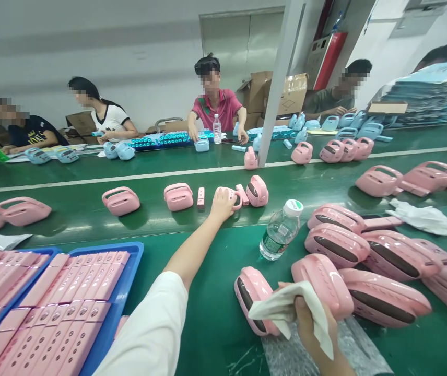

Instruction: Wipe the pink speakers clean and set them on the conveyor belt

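Observation:
My left hand [222,204] reaches out to the belt, its fingers wrapped over a pink portable speaker [236,200] whose handle points right. Small pink bars [200,199] lie on both sides of it, and another pink speaker [257,191] stands just to its right. Low on the right, my right hand [310,324] grips a white cloth [282,304]. The cloth lies against a pink speaker with a dark front panel [251,300], beside a second one [322,284]. Part of my right hand is hidden by the cloth.
Blue trays [133,261] of pink bars stand at the near left. A water bottle [280,230] is right of my left arm, close to piled pink speakers [388,297]. A white post [282,83] rises beyond the belt [78,222]. Several people sit opposite with blue speakers.

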`<state>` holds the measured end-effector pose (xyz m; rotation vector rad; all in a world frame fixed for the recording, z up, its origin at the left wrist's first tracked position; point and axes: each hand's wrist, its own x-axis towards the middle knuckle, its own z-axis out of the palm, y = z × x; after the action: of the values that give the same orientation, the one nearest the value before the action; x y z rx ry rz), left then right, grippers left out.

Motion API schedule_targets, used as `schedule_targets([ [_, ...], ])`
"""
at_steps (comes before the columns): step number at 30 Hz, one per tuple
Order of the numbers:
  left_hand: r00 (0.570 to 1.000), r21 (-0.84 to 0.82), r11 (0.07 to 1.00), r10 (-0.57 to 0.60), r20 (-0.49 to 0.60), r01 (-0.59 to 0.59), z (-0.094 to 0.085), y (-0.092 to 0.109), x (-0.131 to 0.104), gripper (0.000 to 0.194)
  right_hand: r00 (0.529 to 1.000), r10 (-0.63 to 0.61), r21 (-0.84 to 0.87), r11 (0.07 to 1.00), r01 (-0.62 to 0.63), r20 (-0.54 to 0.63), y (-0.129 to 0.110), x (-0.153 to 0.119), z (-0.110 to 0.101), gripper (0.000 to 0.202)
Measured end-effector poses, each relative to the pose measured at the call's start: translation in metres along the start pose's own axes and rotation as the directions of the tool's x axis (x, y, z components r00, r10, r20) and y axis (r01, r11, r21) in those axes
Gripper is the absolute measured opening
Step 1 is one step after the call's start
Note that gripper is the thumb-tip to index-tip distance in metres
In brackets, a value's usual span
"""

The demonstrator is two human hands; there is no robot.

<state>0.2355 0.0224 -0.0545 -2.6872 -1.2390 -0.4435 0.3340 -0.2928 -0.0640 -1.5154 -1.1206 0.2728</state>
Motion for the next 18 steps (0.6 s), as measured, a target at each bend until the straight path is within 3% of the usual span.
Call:
schedule_targets([
  [3,0.986,-0.024,0.986,-0.164,-0.018,0.163,-0.002,-0.007,0.002,0.053,0.998,-0.059,0.006,0.998,0.059,0.016,0.009,0.002,-0.002,0.044],
  [7,0.930,-0.070,0.929,-0.366,-0.013,0.365,-0.012,-0.022,-0.001,0.051,0.984,-0.171,0.070,0.984,0.166,0.057,0.018,0.003,0.000,0.040],
  [12,0.885,-0.132,0.876,-0.464,0.040,0.465,-0.021,-0.027,-0.006,0.057,0.993,0.120,-0.063,0.991,-0.121,-0.022,-0.003,0.003,-0.002,0.053],
  [15,0.882,-0.159,0.868,-0.466,0.069,0.471,-0.023,-0.029,-0.007,0.060,0.978,0.184,-0.124,0.973,-0.196,-0.098,-0.024,0.023,-0.030,0.048],
  [18,0.895,-0.175,0.878,-0.436,0.093,0.445,-0.026,-0.033,-0.007,0.064,0.987,0.117,-0.248,0.958,-0.141,-0.108,-0.048,0.068,-0.071,0.050],
])
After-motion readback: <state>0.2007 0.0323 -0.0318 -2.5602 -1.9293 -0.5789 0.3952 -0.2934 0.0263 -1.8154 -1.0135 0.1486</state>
